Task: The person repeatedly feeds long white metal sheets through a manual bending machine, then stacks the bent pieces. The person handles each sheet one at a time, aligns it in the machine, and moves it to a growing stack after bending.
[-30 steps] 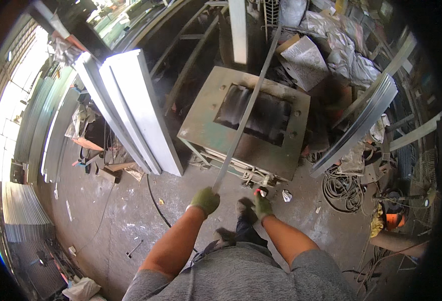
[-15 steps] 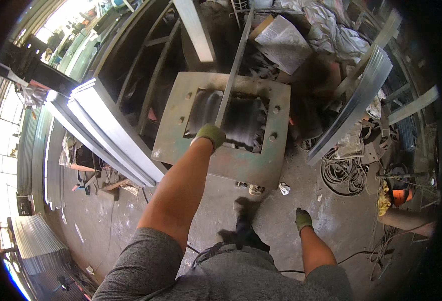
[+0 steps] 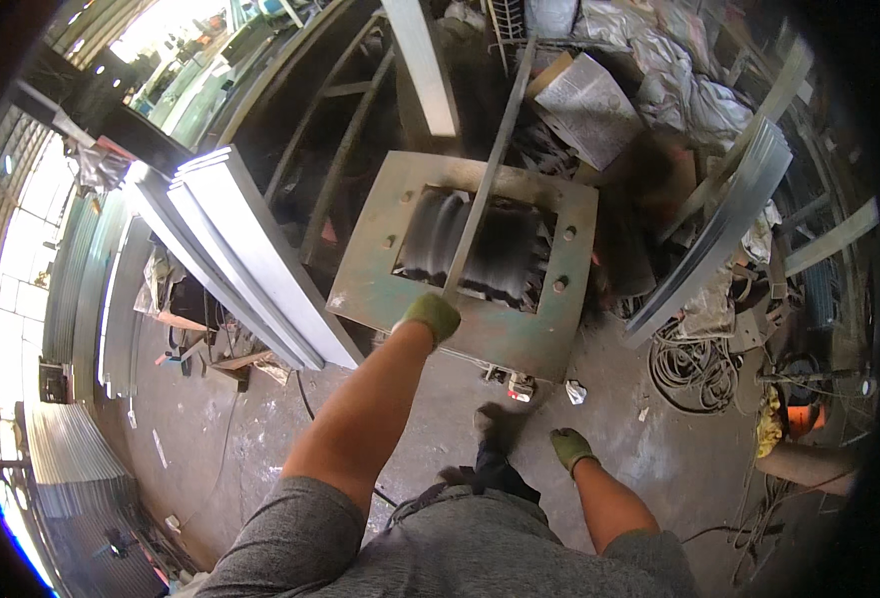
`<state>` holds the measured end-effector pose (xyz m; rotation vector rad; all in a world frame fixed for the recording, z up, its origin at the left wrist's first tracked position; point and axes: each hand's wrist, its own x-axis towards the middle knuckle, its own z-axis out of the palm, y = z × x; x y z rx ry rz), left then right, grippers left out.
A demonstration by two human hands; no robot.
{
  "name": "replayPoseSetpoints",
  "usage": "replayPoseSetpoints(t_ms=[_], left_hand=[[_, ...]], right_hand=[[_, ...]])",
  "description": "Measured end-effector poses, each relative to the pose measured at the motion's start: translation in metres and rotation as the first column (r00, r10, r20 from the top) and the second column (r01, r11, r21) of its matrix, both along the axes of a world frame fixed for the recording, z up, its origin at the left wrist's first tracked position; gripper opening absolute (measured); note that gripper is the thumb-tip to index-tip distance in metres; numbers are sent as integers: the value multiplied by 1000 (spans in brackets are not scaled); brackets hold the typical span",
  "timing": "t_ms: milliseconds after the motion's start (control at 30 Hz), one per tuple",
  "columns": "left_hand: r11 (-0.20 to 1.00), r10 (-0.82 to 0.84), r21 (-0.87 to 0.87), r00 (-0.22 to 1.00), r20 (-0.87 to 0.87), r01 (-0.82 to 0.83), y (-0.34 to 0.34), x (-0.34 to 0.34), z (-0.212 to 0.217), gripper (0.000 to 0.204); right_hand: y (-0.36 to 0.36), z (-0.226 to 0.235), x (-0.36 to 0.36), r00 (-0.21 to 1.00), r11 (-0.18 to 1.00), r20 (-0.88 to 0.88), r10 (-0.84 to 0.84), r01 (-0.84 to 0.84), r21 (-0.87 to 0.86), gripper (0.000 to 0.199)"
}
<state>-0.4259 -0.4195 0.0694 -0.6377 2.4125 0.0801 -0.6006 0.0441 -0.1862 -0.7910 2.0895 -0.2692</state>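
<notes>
Bar (image 3: 490, 181), long, narrow and grey, with its near end in the left grip (image 3: 428, 319), green-gloved and closed firmly around it. Running forward and slightly right from that grip, over a greenish-grey metal housing (image 3: 556, 339) and across the dark, ridged drum (image 3: 515, 239) set into its top; cannot tell whether touching either. Round studs (image 3: 560, 284) to each side of the drum, ahead of the left grip. Right grip (image 3: 569, 450), also green-gloved, well apart from the bar, lower and to the right, with nothing visible in it; cannot tell whether open or closed. Just ahead of that grip, on the floor (image 3: 614, 404), a crumpled white scrap (image 3: 575, 393). Left of the left grip, long white profiles (image 3: 250, 249). Ahead and right of the right grip, grey profiles (image 3: 719, 234) and, nearer, coiled cable (image 3: 694, 371). Far ahead of both grips, pale sacks (image 3: 699, 110) and a tilted whitish box (image 3: 591, 110).
</notes>
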Motion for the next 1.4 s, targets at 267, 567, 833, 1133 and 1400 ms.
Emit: replayPoseSetpoints(t_ms=[267, 567, 833, 1133, 1400], left_hand=[[740, 659, 376, 713, -241, -557, 126, 138, -43, 55], [541, 829, 463, 538, -154, -702, 305, 316, -75, 38], [338, 909, 535, 416, 28, -774, 476, 490, -96, 41], [245, 942, 448, 320, 99, -860, 639, 634, -107, 33], [148, 983, 506, 182, 19, -850, 634, 627, -116, 36]], right_hand=[[-43, 66, 25, 739, 950, 600, -308, 207, 233, 58], [-168, 152, 165, 743, 935, 665, -76, 285, -211, 66], [-214, 154, 228, 895, 869, 435, -101, 292, -399, 89], [-92, 121, 329, 862, 954, 428, 272, -184, -236, 72], [-119, 129, 323, 905, 950, 373, 205, -93, -298, 63]])
